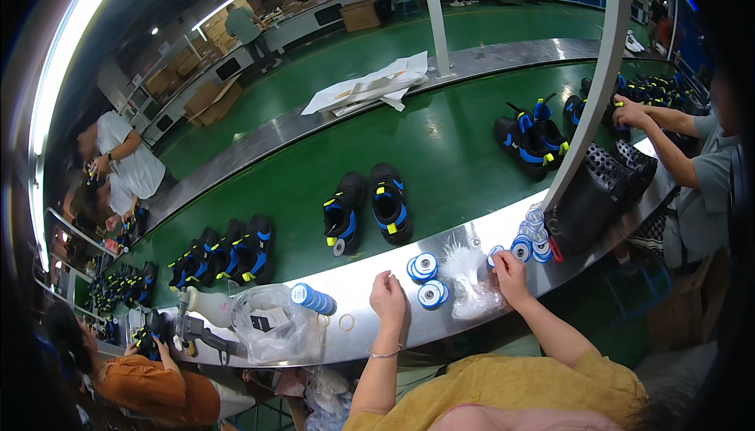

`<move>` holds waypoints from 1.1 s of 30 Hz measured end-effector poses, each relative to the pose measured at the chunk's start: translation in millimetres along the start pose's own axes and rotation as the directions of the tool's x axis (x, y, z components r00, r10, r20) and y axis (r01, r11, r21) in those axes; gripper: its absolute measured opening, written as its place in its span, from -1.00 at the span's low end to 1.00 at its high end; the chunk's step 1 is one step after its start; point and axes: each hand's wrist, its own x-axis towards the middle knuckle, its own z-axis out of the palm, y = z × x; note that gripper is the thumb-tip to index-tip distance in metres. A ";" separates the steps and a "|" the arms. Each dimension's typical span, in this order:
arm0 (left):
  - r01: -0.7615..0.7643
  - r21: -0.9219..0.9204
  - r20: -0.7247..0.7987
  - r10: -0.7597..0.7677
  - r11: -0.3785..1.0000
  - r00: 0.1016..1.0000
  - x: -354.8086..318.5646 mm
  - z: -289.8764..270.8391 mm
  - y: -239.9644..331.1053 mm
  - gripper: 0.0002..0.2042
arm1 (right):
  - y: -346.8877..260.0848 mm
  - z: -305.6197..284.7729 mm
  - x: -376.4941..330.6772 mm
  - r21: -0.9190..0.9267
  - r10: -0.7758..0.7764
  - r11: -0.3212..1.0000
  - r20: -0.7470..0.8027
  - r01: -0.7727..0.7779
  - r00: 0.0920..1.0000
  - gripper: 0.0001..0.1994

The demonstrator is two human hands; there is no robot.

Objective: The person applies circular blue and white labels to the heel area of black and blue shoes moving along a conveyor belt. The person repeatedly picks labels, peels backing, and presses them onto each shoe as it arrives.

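The right hand (pixel 510 267) pinches a thin clear bag (pixel 469 285); it looks light and slippery. The left hand (pixel 388 296), loosely closed, holds nothing visible.

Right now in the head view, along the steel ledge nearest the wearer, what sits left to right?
White squeeze bottle → clear plastic bag → blue-and-white tape roll stack lying on its side → left hand → flat blue-and-white rolls → clear bag of small white pieces → right hand → pile of rolls → black perforated shoes.

Tags (pixel 432 294) between hands, shoes (pixel 367 209) behind
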 end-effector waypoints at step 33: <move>0.018 -0.067 0.042 -0.015 0.998 0.999 0.0 -4.0 8.4 -0.84 | -6.4 -3.4 0.4 -0.030 -0.018 0.999 0.002 0.018 1.000 -0.90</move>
